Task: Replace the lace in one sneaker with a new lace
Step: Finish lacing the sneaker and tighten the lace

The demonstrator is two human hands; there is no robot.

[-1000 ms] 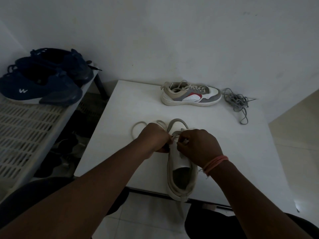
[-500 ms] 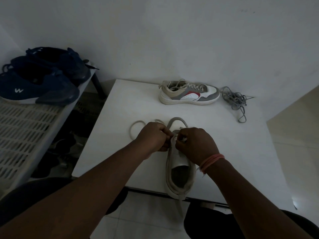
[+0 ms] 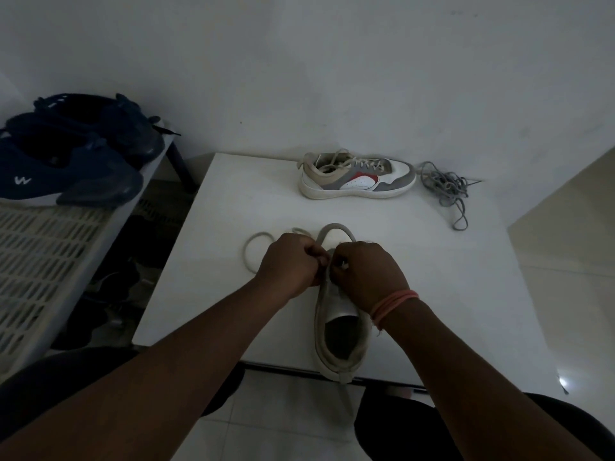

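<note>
A white sneaker (image 3: 339,337) lies on the white table (image 3: 432,277), heel toward me at the near edge, toe pointing away. Both hands sit over its eyelet area. My left hand (image 3: 289,264) is curled and pinches the pale lace (image 3: 256,251), which loops out to the left on the table. My right hand (image 3: 366,274) pinches a lace end at the eyelets. The eyelets themselves are hidden under my fingers. A tangled grey lace (image 3: 446,188) lies at the far right of the table.
A second white, grey and red sneaker (image 3: 357,176) lies on its side at the table's far edge by the wall. On the left, dark blue shoes (image 3: 70,161) rest on a white slatted rack (image 3: 43,261). Dark shoes lie on the floor below.
Both hands stay over the sneaker's eyelets and have drawn slightly closer together. The lace loop on the left has barely shifted.
</note>
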